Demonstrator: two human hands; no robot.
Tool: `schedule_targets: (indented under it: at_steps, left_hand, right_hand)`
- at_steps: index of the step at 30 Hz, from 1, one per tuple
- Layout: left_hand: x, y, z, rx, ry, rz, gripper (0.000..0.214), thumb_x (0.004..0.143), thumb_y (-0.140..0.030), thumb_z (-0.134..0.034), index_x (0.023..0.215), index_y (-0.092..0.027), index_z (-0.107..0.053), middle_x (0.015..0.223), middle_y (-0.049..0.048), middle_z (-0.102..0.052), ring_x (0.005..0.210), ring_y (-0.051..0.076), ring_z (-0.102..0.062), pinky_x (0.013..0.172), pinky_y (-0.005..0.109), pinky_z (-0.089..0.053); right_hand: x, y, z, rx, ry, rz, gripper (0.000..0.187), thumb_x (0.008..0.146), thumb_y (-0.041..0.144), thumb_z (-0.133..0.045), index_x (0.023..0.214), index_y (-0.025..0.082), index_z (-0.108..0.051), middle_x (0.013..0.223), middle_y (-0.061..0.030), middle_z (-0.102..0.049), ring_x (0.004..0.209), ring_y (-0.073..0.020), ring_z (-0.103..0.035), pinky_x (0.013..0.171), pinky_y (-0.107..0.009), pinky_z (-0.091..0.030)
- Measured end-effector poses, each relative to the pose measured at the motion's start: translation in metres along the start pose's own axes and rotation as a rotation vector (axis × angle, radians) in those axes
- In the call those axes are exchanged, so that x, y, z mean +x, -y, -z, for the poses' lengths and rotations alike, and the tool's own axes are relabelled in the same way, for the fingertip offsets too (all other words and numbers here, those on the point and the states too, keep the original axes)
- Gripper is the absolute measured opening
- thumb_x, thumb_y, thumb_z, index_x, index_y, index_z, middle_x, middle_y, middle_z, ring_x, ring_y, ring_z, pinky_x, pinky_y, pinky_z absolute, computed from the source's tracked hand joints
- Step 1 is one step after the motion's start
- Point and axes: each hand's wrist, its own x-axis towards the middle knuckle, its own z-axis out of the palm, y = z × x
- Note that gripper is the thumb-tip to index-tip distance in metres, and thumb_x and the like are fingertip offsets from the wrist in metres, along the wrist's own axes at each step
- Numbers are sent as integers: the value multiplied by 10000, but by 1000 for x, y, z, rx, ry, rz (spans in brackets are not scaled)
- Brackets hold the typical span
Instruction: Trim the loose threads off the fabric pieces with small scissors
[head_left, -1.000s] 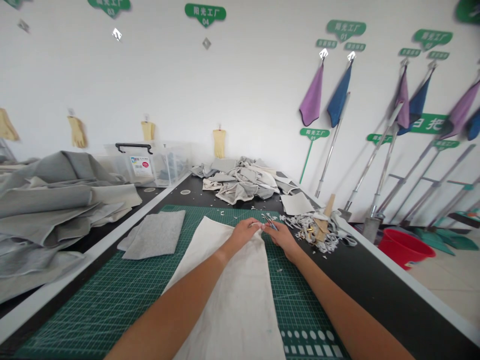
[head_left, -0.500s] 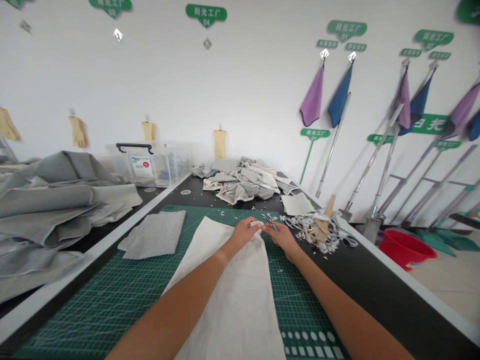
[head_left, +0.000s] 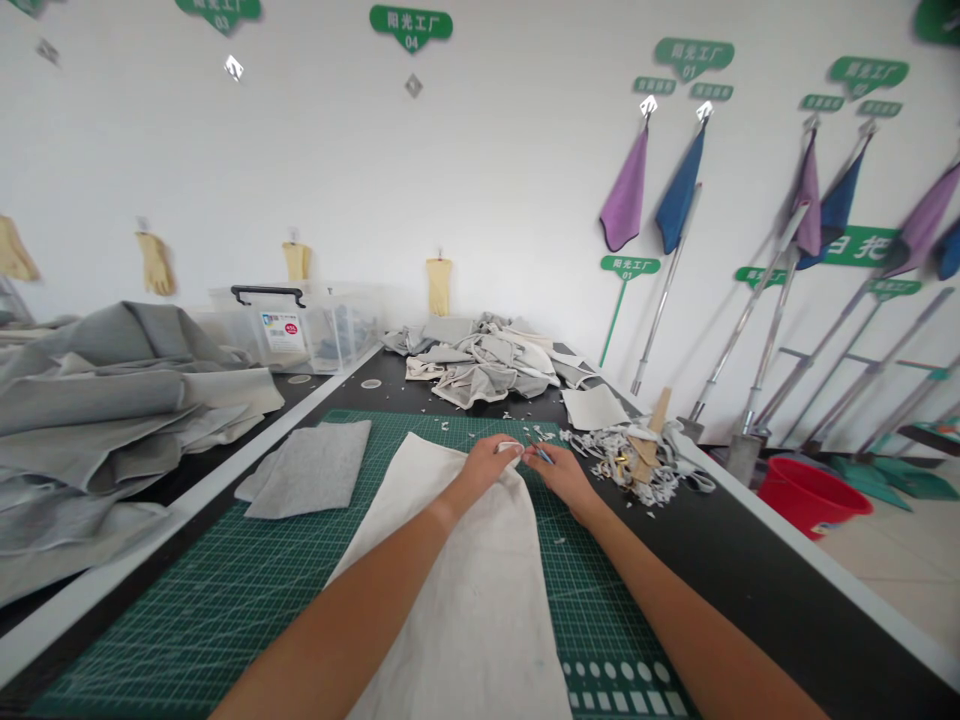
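A long off-white cloth (head_left: 465, 590) lies lengthwise on a green cutting mat (head_left: 217, 580). My left hand (head_left: 491, 462) pinches the cloth's far right corner, lifting it slightly off the mat. Close beside that corner, my right hand (head_left: 559, 475) is closed around small scissors (head_left: 541, 453) with bluish handles; their blades are small and partly covered by the fingers. Whether the blades touch the fabric I cannot tell. Left of the cloth rests a folded grey cloth (head_left: 319, 470).
Grey cloths (head_left: 97, 400) are heaped at left, with a clear plastic box (head_left: 285, 325) behind. A second fabric pile (head_left: 487, 360) sits at the far end. Scraps (head_left: 637, 460) lie right of the mat. A red bucket (head_left: 814, 495) stands on the floor.
The scissors have turned slightly in my right hand, and their blades show less. My left hand still pinches the cloth corner in nearly the same place.
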Motion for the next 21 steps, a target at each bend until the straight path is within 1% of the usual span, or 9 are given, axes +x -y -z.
schedule_targets:
  at_steps: [5, 8, 10, 14, 18, 21]
  left_hand:
    - [0, -2, 1, -64, -4, 16, 386, 813, -500, -654, 949, -154, -757, 945, 70, -751, 907, 224, -656, 859, 323, -485]
    - [-1, -5, 3, -120, 4, 47, 410, 803, -505, -665, 966, -141, -758, 941, 75, -749, 897, 221, -649, 846, 318, -482]
    - [-2, -7, 4, -157, 6, 68, 402, 799, -494, -677, 975, -142, -760, 936, 73, -747, 891, 217, -647, 846, 315, -478]
    - [-5, -12, 5, -213, 8, 89, 378, 803, -467, -684, 987, -146, -761, 924, 65, -744, 876, 207, -644, 847, 311, -472]
    - [-6, -15, 6, -234, 10, 80, 354, 803, -447, -683, 967, -143, -762, 938, 72, -746, 896, 211, -644, 865, 314, -467]
    - [-6, -16, 6, -238, 12, 72, 345, 805, -440, -682, 956, -140, -760, 955, 77, -748, 911, 214, -645, 870, 312, -462]
  right_hand:
    - [2, -5, 0, -145, -19, 122, 271, 838, 464, -618, 839, 209, -708, 642, 16, -575, 595, -147, -459, 574, -247, -339]
    - [2, -5, -1, -159, -22, 140, 249, 840, 453, -624, 852, 220, -710, 732, 6, -636, 653, -160, -510, 623, -253, -371]
    - [2, -4, -1, -165, -15, 138, 255, 854, 463, -611, 857, 225, -704, 752, 7, -650, 670, -165, -529, 638, -256, -380]
    - [-1, 0, -1, -167, -5, 127, 299, 882, 503, -585, 825, 222, -672, 723, 17, -617, 661, -159, -511, 636, -256, -369]
    - [-5, 7, -2, -167, 0, 123, 362, 878, 558, -589, 754, 220, -614, 664, 31, -546, 644, -150, -468, 610, -246, -335]
    - [-8, 13, -2, -165, 7, 109, 394, 884, 580, -573, 725, 220, -582, 655, 31, -529, 651, -150, -463, 601, -245, -321]
